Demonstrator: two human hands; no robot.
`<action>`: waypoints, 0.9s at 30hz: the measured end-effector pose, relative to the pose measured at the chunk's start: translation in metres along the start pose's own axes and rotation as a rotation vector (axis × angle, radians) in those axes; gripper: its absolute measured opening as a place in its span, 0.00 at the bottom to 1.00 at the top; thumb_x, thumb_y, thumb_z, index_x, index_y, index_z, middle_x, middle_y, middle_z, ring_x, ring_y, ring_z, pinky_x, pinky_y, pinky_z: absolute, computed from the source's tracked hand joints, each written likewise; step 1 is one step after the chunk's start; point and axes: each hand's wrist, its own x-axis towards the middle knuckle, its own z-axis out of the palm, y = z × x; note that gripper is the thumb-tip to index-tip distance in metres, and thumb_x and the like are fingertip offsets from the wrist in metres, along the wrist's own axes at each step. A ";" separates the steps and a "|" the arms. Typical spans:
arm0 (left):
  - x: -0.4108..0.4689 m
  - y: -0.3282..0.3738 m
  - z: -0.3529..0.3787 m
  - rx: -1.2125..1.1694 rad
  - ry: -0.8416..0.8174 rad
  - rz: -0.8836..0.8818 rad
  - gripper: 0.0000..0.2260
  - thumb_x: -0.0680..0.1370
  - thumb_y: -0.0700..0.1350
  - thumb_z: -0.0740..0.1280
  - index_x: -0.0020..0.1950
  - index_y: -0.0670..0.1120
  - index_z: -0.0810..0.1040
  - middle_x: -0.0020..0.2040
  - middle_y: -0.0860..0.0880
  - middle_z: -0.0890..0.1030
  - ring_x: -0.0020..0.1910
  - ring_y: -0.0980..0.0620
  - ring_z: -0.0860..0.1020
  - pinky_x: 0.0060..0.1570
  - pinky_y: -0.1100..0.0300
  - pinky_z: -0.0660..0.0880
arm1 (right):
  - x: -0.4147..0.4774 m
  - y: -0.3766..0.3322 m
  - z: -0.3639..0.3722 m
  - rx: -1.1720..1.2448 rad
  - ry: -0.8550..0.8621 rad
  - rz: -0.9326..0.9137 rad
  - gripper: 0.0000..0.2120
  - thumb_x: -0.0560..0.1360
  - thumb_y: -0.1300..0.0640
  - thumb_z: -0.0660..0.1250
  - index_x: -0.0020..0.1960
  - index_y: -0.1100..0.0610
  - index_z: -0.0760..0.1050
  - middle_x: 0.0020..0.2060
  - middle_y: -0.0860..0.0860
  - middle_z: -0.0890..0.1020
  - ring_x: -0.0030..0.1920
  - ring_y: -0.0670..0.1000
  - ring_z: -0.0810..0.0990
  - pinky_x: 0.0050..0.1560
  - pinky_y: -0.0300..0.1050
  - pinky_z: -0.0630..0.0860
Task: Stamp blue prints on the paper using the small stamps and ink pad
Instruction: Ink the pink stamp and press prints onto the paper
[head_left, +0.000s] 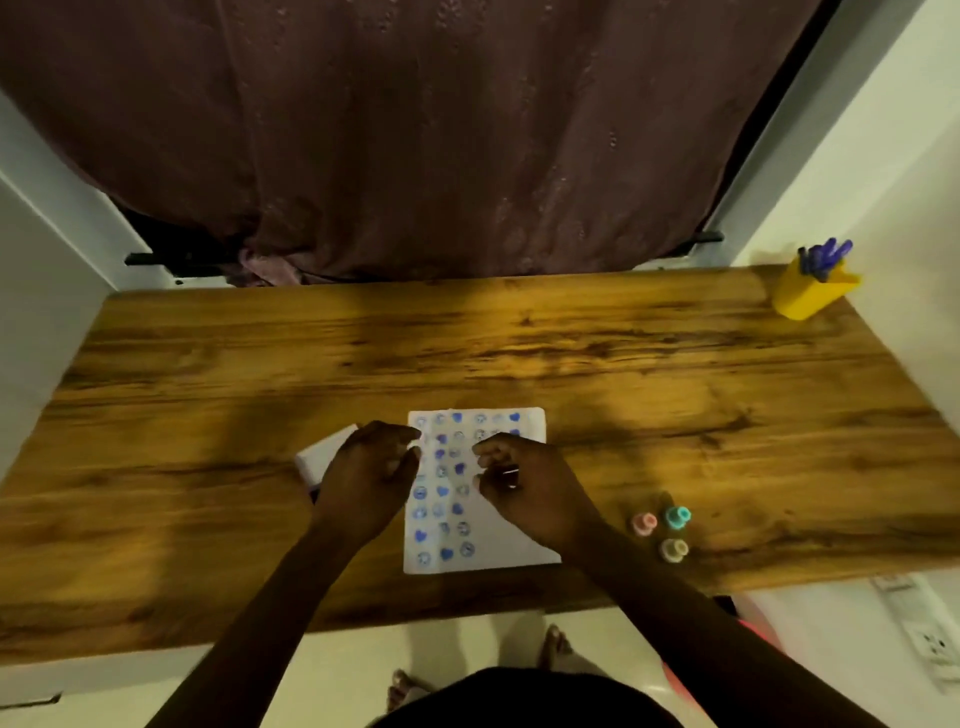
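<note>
A white sheet of paper (519, 535) lies near the table's front edge, covered with several blue prints of hearts and round faces. My left hand (363, 467) hovers over the paper's left edge with fingers curled and nothing visible in it. It partly hides a white box, probably the ink pad (324, 452). My right hand (524, 483) is over the paper's upper right, fingertips pinched; whether it holds a stamp is unclear. Three small stamps stand to the right of the paper: pink (644, 523), teal (677, 517) and olive (674, 550).
The wooden table (519, 343) stretches back to a dark curtain (415, 130). A yellow cup with blue pens (810, 288) stands at the far right corner. Feet and white floor show below the front edge. White walls flank both sides.
</note>
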 end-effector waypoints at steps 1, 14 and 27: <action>-0.003 0.010 0.010 -0.018 -0.014 0.017 0.09 0.80 0.51 0.70 0.60 0.56 0.82 0.60 0.55 0.84 0.53 0.59 0.81 0.52 0.60 0.79 | -0.006 0.006 -0.011 -0.012 0.024 -0.008 0.14 0.76 0.56 0.74 0.62 0.53 0.82 0.54 0.47 0.87 0.52 0.44 0.86 0.56 0.39 0.83; -0.026 0.089 0.098 -0.154 -0.205 0.133 0.09 0.80 0.53 0.69 0.59 0.57 0.83 0.56 0.61 0.83 0.53 0.60 0.80 0.57 0.55 0.80 | -0.063 0.079 -0.116 -0.592 -0.083 0.087 0.19 0.75 0.52 0.71 0.66 0.48 0.79 0.62 0.46 0.83 0.63 0.50 0.79 0.58 0.43 0.77; -0.033 0.099 0.119 -0.220 -0.282 0.172 0.08 0.79 0.52 0.71 0.59 0.58 0.82 0.54 0.63 0.82 0.50 0.65 0.80 0.50 0.69 0.79 | -0.061 0.104 -0.124 -0.816 -0.143 -0.029 0.08 0.76 0.49 0.67 0.52 0.44 0.84 0.47 0.43 0.87 0.54 0.50 0.78 0.48 0.44 0.73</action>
